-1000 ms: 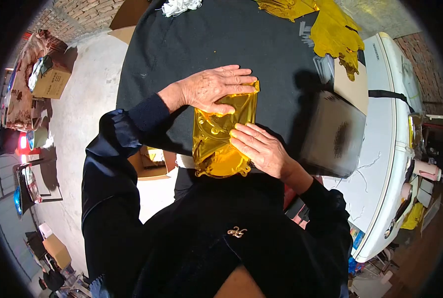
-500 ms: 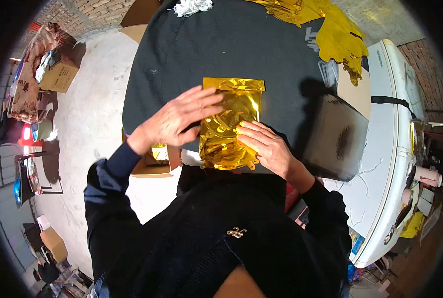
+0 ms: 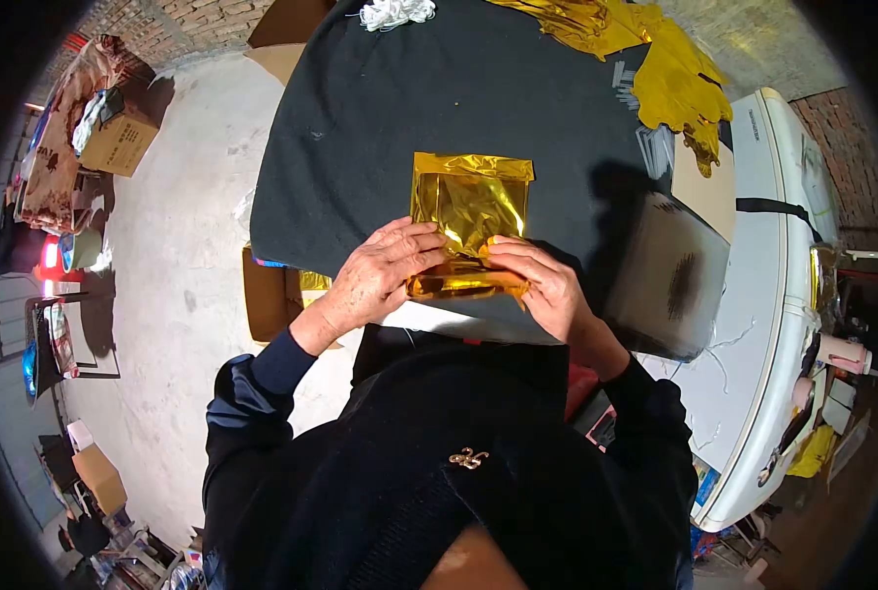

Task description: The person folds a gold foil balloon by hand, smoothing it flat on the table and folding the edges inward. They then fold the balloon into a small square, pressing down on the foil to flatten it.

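A flat gold foil balloon lies on the dark cloth in front of me, its lower part folded up into a narrow shiny band. My left hand holds the left end of that fold, fingers closed over the foil with the thumb hidden beneath. At the right end, my right hand pinches the fold, its fingertips lying on top of the foil. The balloon's upper edge is flat and free of both hands.
Black cloth covers the table. More gold foil lies at its far right, near clear plastic strips. A bundle of white string sits at the far edge. A greyish plastic-wrapped block stands right; an open cardboard box is at lower left.
My left hand has come down and right from above the foil onto its lower left edge. The balloon's bottom part, flat before, is now folded up between both hands.
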{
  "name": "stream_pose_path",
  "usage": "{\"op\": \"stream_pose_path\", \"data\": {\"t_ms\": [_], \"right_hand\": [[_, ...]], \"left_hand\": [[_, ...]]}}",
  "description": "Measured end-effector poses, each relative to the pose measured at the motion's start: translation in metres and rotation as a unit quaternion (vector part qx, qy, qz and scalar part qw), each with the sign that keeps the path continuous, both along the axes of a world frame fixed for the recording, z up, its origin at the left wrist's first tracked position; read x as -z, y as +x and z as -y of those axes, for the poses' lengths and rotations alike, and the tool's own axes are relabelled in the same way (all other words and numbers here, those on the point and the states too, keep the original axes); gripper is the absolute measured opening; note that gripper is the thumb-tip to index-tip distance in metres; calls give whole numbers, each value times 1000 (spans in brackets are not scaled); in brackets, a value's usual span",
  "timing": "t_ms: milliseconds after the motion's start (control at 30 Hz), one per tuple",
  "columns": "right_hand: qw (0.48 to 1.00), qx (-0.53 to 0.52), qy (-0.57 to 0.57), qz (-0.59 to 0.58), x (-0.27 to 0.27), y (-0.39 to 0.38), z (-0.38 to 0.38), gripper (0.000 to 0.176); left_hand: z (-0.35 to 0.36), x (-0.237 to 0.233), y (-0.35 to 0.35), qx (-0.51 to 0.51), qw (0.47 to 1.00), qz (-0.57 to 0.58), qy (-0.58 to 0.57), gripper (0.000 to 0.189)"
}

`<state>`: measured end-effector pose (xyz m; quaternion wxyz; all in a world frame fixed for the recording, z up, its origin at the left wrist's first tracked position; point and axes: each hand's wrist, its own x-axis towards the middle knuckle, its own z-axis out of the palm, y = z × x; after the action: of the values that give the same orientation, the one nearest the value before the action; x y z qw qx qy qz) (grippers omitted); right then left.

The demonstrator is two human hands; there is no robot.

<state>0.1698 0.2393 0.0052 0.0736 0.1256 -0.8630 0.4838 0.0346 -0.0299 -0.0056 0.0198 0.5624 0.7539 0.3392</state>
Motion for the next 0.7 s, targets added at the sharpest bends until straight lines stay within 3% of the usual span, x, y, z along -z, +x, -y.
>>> {"op": "stream_pose_path", "data": {"t_ms": [200, 333, 700], "right_hand": [[995, 85, -45, 7, 5, -1, 4, 29], [989, 141, 5, -35, 8, -6, 7, 19], [978, 185, 79, -53, 4, -9, 11, 16]], "left_hand": [[-12, -1, 2, -45, 996, 40, 64, 17], [-13, 8, 1, -109, 991, 36, 70, 33], [-15, 7, -2, -142, 987, 46, 50, 33]]}}
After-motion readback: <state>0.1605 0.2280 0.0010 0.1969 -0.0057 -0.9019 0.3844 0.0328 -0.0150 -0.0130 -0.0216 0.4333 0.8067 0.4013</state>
